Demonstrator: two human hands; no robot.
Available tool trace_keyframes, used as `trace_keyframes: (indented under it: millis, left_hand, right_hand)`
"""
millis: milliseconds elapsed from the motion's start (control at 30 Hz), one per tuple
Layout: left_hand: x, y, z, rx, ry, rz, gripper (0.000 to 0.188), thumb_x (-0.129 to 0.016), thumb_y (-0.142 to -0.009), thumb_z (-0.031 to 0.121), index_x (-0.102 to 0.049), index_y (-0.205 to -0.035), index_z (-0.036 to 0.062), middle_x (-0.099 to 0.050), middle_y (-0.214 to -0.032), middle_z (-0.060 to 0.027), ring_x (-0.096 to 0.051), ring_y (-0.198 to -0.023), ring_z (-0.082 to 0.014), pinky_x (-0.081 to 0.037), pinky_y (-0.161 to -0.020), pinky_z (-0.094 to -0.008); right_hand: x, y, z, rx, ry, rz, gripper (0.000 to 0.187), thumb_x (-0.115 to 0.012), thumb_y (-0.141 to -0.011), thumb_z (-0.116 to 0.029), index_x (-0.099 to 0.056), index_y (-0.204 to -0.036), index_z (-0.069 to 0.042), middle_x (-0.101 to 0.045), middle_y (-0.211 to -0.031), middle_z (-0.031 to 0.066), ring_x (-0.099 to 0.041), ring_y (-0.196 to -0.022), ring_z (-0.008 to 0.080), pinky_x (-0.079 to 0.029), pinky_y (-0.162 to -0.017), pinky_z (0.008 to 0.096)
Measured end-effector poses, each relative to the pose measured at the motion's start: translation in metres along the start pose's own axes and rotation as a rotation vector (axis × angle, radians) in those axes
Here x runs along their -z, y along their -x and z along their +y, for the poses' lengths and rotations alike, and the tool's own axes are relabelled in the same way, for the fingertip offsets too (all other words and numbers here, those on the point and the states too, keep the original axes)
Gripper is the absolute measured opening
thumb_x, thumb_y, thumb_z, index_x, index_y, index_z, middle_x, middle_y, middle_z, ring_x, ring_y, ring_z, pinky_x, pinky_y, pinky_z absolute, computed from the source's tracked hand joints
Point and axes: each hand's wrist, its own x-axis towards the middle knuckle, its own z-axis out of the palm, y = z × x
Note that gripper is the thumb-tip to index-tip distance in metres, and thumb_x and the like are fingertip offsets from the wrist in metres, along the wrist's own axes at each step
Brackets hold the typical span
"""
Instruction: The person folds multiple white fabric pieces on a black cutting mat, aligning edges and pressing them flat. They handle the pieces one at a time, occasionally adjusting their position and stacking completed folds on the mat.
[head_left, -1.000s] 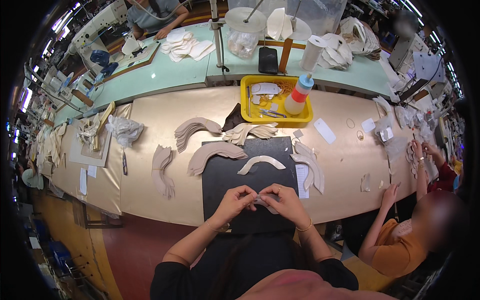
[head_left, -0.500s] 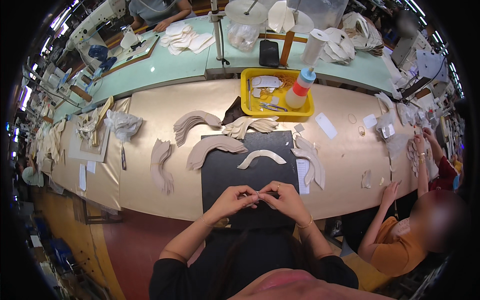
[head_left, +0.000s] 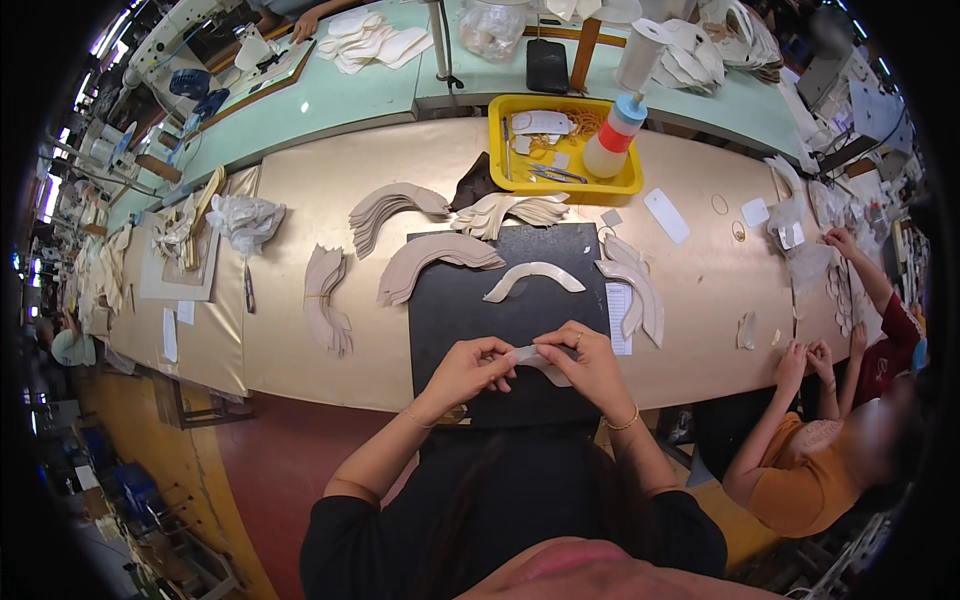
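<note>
Between my two hands is a pale curved strip of material, held over the near part of a black board. My left hand pinches its left end. With thumb and fingers my right hand grips it farther right, and part of the strip hangs below those fingers. Just beyond lies a single cream arched piece on the board. A fanned stack of beige curved pieces overlaps the board's left edge. At its right edge, several white curved pieces lie partly over a printed paper slip.
A yellow tray with a bottle, snips and rubber bands stands beyond the board. More curved stacks lie left, near a crumpled plastic bag. At right sits a co-worker in orange, hands at the table edge.
My hands have moved apart, and more of the pale strip shows between them. The view has shifted so the table sits higher. The co-worker in orange has brought both hands together.
</note>
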Motion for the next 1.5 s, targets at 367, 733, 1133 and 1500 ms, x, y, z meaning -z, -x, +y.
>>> trace_keyframes:
  millis: [367, 733, 1133, 1500]
  left_hand:
    - [0.006, -0.001, 0.0, 0.044, 0.066, 0.044, 0.025, -0.064, -0.098, 0.018, -0.066, -0.112, -0.0025, -0.07, -0.087, -0.0077, -0.07, -0.072, -0.0121, -0.052, -0.063, -0.0216]
    - [0.008, 0.003, -0.006, 0.035, 0.06, 0.099, 0.025, -0.067, -0.097, 0.022, -0.066, -0.101, -0.002, -0.069, -0.077, -0.0078, -0.068, -0.063, -0.0122, -0.05, -0.054, -0.0206]
    - [0.008, 0.003, -0.02, 0.096, -0.035, 0.099, 0.024, -0.07, -0.096, 0.022, -0.067, -0.096, -0.002, -0.068, -0.073, -0.0067, -0.066, -0.058, -0.0103, -0.047, -0.05, -0.0194]
    - [0.011, 0.006, -0.01, 0.157, -0.279, 0.204, 0.029, -0.07, -0.094, 0.026, -0.069, -0.089, -0.0026, -0.067, -0.065, -0.0056, -0.063, -0.051, -0.0086, -0.046, -0.046, -0.0214]
  right_hand:
    - [-0.003, 0.0, 0.009, -0.098, -0.093, 0.049, 0.014, -0.071, -0.088, -0.008, -0.074, -0.099, 0.0, -0.068, -0.083, 0.0088, -0.065, -0.073, 0.0164, -0.05, -0.067, 0.0278]
    - [-0.004, 0.009, 0.013, -0.304, -0.367, 0.082, 0.015, -0.07, -0.092, -0.008, -0.069, -0.1, 0.005, -0.072, -0.083, 0.0081, -0.071, -0.074, 0.0113, -0.055, -0.066, 0.0228]
    - [-0.013, 0.025, 0.027, -0.502, -0.407, 0.015, 0.016, -0.068, -0.095, -0.01, -0.066, -0.101, 0.005, -0.072, -0.085, 0.0089, -0.072, -0.073, 0.0128, -0.057, -0.062, 0.0222]
    - [-0.02, 0.013, 0.021, -0.514, -0.104, -0.022, 0.022, -0.071, -0.093, -0.017, -0.066, -0.093, 0.004, -0.071, -0.073, 0.0078, -0.069, -0.059, 0.0111, -0.051, -0.052, 0.0211]
